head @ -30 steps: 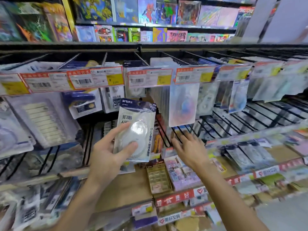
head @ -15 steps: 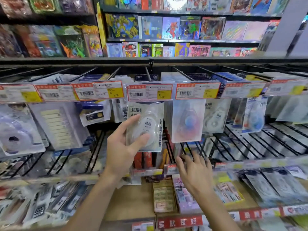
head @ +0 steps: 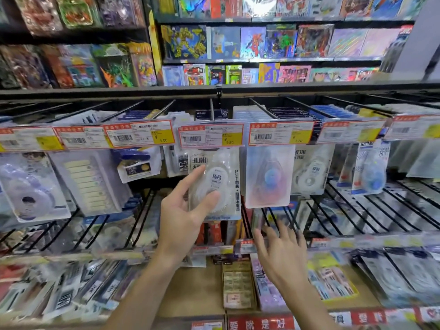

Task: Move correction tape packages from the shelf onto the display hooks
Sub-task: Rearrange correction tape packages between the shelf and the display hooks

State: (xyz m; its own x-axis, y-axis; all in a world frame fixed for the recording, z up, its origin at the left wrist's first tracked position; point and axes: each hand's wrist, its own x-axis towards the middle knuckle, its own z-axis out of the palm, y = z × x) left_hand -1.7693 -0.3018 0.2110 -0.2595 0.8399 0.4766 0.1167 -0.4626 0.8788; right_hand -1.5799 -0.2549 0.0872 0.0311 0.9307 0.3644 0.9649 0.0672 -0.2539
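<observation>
A correction tape package [head: 215, 184] is held up at the centre of the view, its top edge tucked behind the price label [head: 211, 136] at twelve o'clock from it. It appears as a clear blister over a white round dispenser, with a printed card bearing dark characters down its right edge. It is gripped by the left hand [head: 183, 215], thumb pressed on the blister front and forefinger laid along its left side. The hanging step is judged to be in hand: whether the card's hole has been threaded on the display hook [head: 211, 109] cannot be told, since the label hides it. The next move would call for the hole to be lined up with the hook tip and the package slid back. At three o'clock, just beside it, a pale pink-and-blue package [head: 269, 177] is hung. At five o'clock, the right hand [head: 282, 253] is spread wide, holding nothing, above the lower shelf [head: 197, 291].
</observation>
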